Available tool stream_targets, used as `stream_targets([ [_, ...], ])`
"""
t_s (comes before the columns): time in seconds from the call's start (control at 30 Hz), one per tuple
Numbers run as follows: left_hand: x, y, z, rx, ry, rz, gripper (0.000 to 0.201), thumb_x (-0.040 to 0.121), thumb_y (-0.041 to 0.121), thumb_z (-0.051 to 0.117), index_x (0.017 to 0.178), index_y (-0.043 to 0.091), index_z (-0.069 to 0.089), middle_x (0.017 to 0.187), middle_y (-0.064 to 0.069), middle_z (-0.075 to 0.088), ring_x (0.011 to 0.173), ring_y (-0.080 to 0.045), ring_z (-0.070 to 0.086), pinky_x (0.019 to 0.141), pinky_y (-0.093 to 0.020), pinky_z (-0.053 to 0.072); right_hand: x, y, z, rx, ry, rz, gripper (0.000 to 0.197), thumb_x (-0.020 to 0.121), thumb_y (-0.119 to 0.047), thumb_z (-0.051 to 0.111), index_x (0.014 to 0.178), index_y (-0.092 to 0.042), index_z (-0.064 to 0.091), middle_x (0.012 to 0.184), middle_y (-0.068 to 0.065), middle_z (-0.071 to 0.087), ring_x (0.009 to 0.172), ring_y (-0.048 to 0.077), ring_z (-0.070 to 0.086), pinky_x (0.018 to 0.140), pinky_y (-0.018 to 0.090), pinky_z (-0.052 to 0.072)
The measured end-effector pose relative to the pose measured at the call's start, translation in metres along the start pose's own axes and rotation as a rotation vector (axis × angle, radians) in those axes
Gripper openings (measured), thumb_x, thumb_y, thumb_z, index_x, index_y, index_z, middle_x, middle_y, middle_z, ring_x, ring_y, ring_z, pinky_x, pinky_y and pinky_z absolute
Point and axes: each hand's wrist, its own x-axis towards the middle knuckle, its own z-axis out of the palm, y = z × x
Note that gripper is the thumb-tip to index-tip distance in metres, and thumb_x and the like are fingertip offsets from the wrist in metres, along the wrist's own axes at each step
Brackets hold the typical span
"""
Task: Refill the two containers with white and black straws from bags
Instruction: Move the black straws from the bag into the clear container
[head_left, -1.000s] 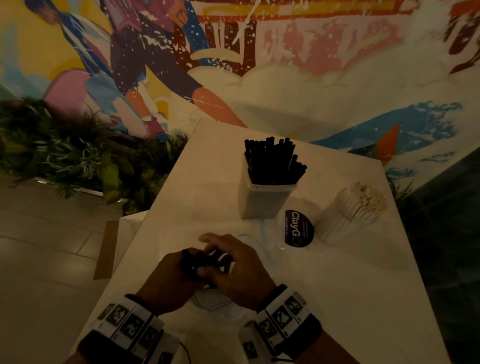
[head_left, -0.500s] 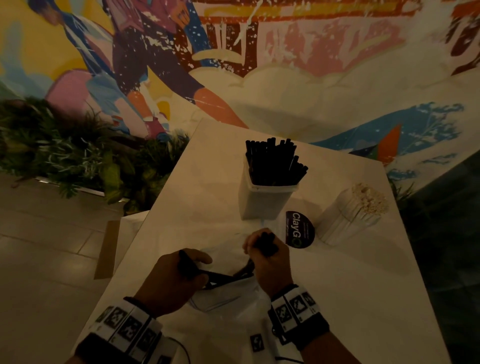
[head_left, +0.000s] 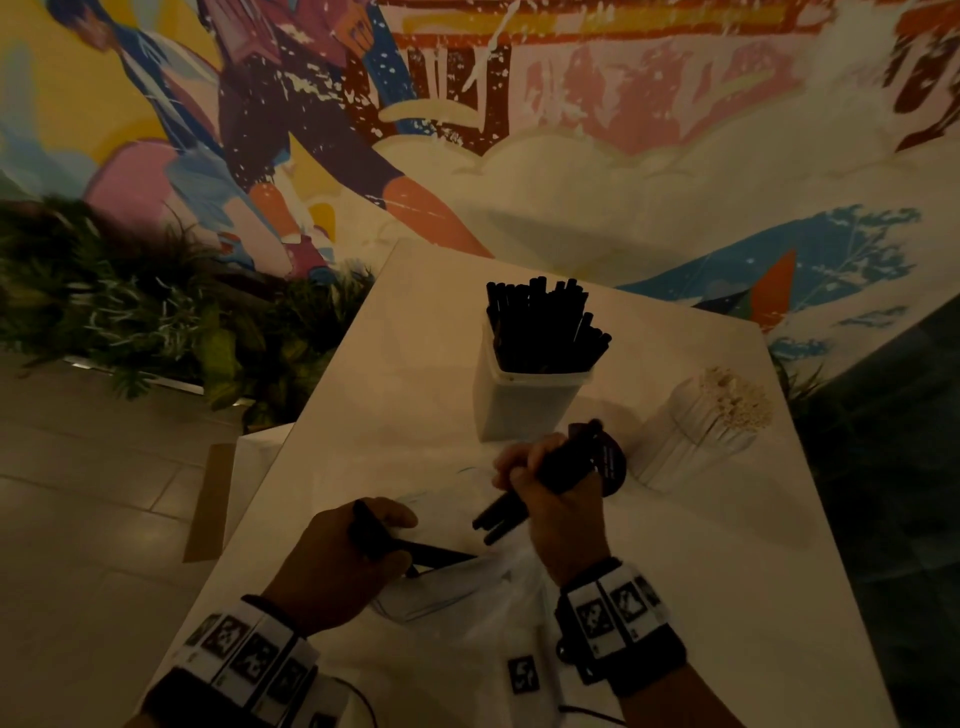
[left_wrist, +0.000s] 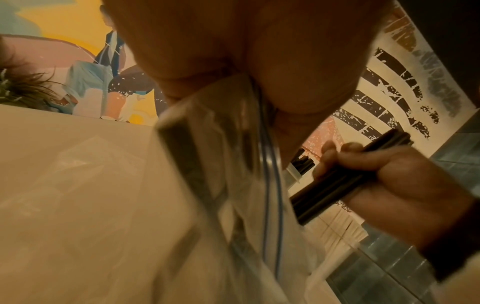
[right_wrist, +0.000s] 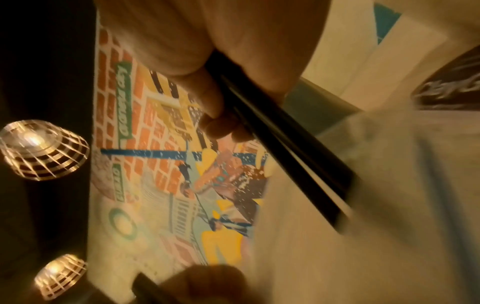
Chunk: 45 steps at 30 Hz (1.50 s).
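A white container (head_left: 524, 410) packed with black straws (head_left: 543, 325) stands mid-table. To its right a white container holds white straws (head_left: 698, 431). My right hand (head_left: 524, 478) grips a bundle of black straws (head_left: 558, 467), lifted clear of the bag just in front of the black-straw container; the grip also shows on the bundle (left_wrist: 335, 185) in the left wrist view and on the straws (right_wrist: 285, 135) in the right wrist view. My left hand (head_left: 384, 540) pinches the mouth of the clear plastic bag (head_left: 462, 582), which has a few black straws (head_left: 436, 553) inside.
A round black sticker (head_left: 613, 465) lies on the white table (head_left: 395, 395), partly behind the held bundle. The table's left edge drops to a tiled floor (head_left: 93, 519) and plants (head_left: 130, 312). A painted mural wall (head_left: 571, 156) stands close behind.
My right hand has pulled a bundle of black straws out of the bag and moved it up and right toward the black-straw container. My left hand has stayed on the bag.
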Motion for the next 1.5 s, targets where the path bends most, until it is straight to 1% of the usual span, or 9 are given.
stream_targets([
  [0.4, 0.002, -0.006, 0.002, -0.062, 0.003, -0.057, 0.030, 0.075, 0.008, 0.072, 0.092, 0.031, 0.062, 0.104, 0.007, 0.062, 0.099, -0.017, 0.059, 0.090, -0.039, 0.050, 0.087, -0.141, -0.009, 0.164, 0.044, -0.691, 0.035, 0.076, 0.023, 0.046, 0.075, -0.012, 0.041, 0.075, 0.008, 0.062, 0.062, 0.022, 0.056, 0.068, 0.035, 0.048],
  [0.6, 0.002, -0.008, 0.001, -0.050, -0.010, -0.060, 0.030, 0.075, 0.009, 0.072, 0.091, 0.033, 0.062, 0.103, 0.007, 0.063, 0.098, -0.015, 0.060, 0.089, -0.040, 0.051, 0.116, -0.100, -0.005, 0.158, 0.051, -0.519, 0.042, 0.071, 0.021, 0.050, 0.066, -0.021, 0.054, 0.068, 0.004, 0.063, 0.064, 0.019, 0.057, 0.069, 0.029, 0.050],
  [0.77, 0.000, -0.005, 0.000, -0.061, -0.001, -0.050, 0.043, 0.067, 0.030, 0.066, 0.102, 0.047, 0.050, 0.103, 0.012, 0.063, 0.098, -0.007, 0.058, 0.086, -0.028, 0.050, 0.127, -0.047, -0.016, -0.316, 0.172, -0.319, 0.042, 0.085, 0.006, 0.061, 0.067, -0.033, 0.059, 0.080, -0.002, 0.069, 0.085, 0.022, 0.066, 0.091, 0.044, 0.052],
  [0.9, 0.001, -0.009, 0.000, -0.023, -0.002, -0.043, 0.032, 0.076, 0.010, 0.072, 0.087, 0.039, 0.063, 0.102, 0.016, 0.061, 0.095, -0.001, 0.056, 0.082, -0.021, 0.047, 0.137, -0.041, -0.024, -0.720, 0.316, -0.448, 0.011, 0.081, -0.029, 0.063, 0.075, -0.026, 0.055, 0.088, 0.000, 0.066, 0.089, 0.024, 0.063, 0.089, 0.035, 0.049],
  [1.0, 0.002, -0.011, 0.000, -0.039, -0.021, -0.056, 0.029, 0.076, 0.010, 0.072, 0.090, 0.033, 0.062, 0.103, 0.013, 0.061, 0.099, -0.006, 0.057, 0.085, -0.025, 0.047, 0.145, -0.032, -0.031, -1.001, 0.300, -0.353, 0.028, 0.075, -0.052, 0.064, 0.080, -0.025, 0.057, 0.091, 0.004, 0.065, 0.092, 0.030, 0.061, 0.086, 0.043, 0.048],
  [1.17, 0.002, -0.012, 0.000, -0.073, -0.009, -0.063, 0.042, 0.063, 0.033, 0.065, 0.100, 0.047, 0.052, 0.101, 0.014, 0.062, 0.095, -0.006, 0.058, 0.079, -0.021, 0.048, 0.152, -0.054, -0.031, -0.738, 0.520, -0.653, 0.073, 0.075, -0.042, 0.074, 0.130, -0.004, 0.045, 0.131, 0.009, 0.048, 0.122, 0.023, 0.047, 0.103, 0.037, 0.040],
  [1.27, 0.003, -0.013, 0.001, -0.054, 0.006, -0.057, 0.045, 0.063, 0.036, 0.063, 0.102, 0.050, 0.048, 0.101, 0.014, 0.062, 0.095, -0.008, 0.059, 0.082, -0.027, 0.050, 0.162, -0.060, -0.023, -0.877, 0.473, -0.801, 0.061, 0.088, -0.033, 0.063, 0.136, 0.000, 0.043, 0.143, 0.024, 0.039, 0.135, 0.036, 0.035, 0.114, 0.035, 0.029],
  [1.4, 0.005, -0.011, 0.000, -0.020, -0.032, -0.064, 0.037, 0.069, 0.038, 0.063, 0.102, 0.047, 0.050, 0.105, 0.016, 0.060, 0.091, -0.010, 0.060, 0.080, -0.030, 0.052, 0.169, -0.034, -0.014, -1.297, 0.072, -0.445, 0.062, 0.092, -0.057, 0.024, 0.129, -0.015, 0.052, 0.140, 0.015, 0.046, 0.132, 0.033, 0.039, 0.109, 0.053, 0.032],
  [1.5, 0.005, -0.015, 0.000, 0.012, -0.041, -0.037, 0.030, 0.080, 0.028, 0.068, 0.101, 0.044, 0.053, 0.111, 0.014, 0.059, 0.091, -0.007, 0.060, 0.079, -0.029, 0.052, 0.167, -0.033, -0.009, -1.665, -0.092, -0.124, 0.067, 0.094, -0.064, 0.009, 0.144, -0.026, 0.031, 0.156, 0.009, 0.021, 0.144, 0.034, 0.015, 0.112, 0.064, 0.011],
])
